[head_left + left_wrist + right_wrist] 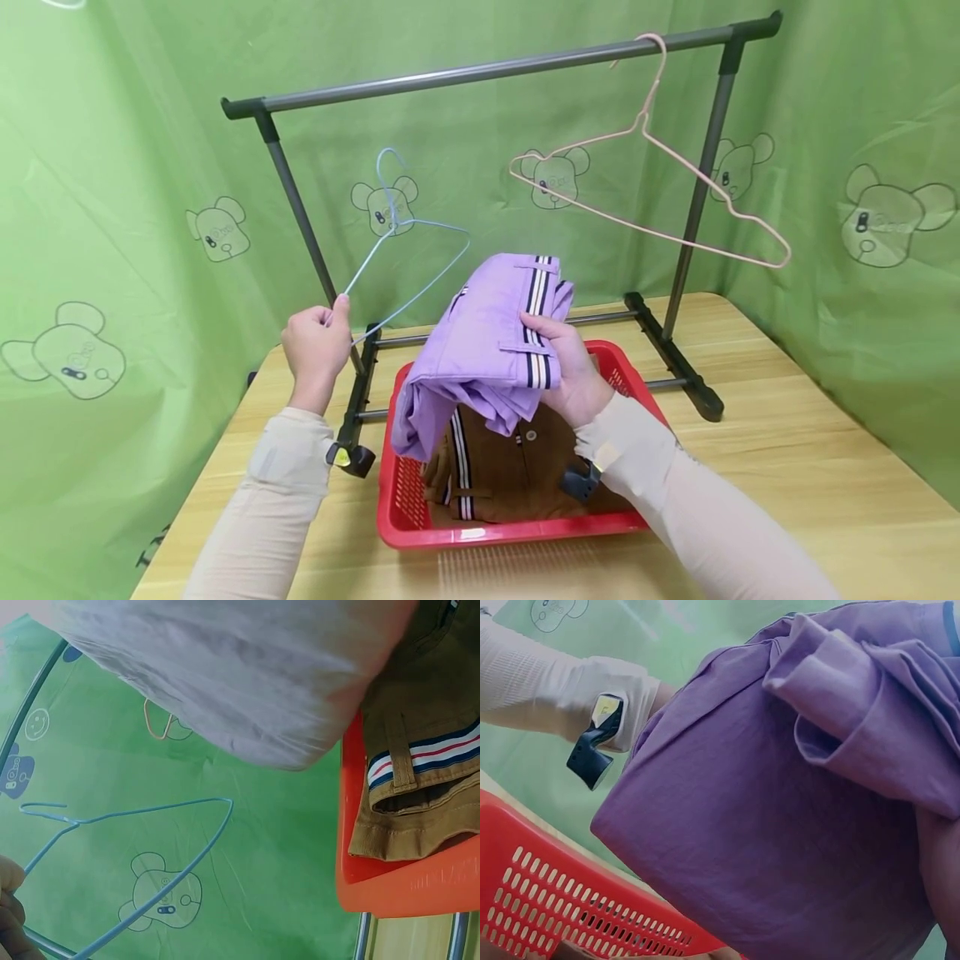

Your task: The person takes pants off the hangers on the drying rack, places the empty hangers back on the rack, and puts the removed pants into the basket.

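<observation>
My left hand (318, 343) grips one end of a thin blue wire hanger (409, 222), its hook pointing up, in front of the rack. In my right hand (576, 372) are folded purple trousers (480, 333) with a black-and-white striped waistband; the thumb lies on the waistband and the other fingers are hidden beneath the cloth. The trousers are held above a red basket (517, 531). Brown trousers (510, 467) with a striped waistband lie inside it. In the right wrist view the purple cloth (780, 795) fills most of the picture.
A grey metal clothes rack (480, 73) with black feet stands on the wooden table (787, 467) behind the basket. A pink hanger (652, 227) hangs from the right part of its bar. Green curtain (480, 183) with bear drawings surrounds the table.
</observation>
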### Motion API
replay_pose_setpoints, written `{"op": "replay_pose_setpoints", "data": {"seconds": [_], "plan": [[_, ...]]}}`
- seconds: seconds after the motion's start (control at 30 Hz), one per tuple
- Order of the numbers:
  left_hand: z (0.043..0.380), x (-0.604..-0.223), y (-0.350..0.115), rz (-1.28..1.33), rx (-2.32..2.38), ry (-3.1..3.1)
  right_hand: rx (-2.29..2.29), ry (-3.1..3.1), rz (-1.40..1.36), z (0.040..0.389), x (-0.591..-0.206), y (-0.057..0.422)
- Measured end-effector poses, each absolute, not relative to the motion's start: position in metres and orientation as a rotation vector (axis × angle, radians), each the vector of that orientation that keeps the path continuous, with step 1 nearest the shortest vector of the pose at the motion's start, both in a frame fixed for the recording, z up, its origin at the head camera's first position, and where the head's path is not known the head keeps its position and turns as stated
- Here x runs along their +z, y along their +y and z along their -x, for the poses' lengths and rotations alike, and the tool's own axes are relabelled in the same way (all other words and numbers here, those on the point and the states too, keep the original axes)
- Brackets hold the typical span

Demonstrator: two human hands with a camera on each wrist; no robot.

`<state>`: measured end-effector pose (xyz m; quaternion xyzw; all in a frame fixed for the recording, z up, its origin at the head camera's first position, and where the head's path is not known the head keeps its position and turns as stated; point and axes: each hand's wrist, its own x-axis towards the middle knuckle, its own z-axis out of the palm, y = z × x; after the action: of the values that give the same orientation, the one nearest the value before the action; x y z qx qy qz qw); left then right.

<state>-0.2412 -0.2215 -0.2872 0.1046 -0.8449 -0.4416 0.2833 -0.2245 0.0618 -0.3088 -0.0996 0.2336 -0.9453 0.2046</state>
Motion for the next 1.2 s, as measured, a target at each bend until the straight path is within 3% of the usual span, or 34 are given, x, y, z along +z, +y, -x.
{"op": "replay_pose_setpoints", "data": {"seconds": [1.2], "plan": [[0.241, -0.288, -0.218, -0.258, -1.159, -2.258, -2.412, 0.756, 0.305, 0.213, -0.325, 0.050]]}}
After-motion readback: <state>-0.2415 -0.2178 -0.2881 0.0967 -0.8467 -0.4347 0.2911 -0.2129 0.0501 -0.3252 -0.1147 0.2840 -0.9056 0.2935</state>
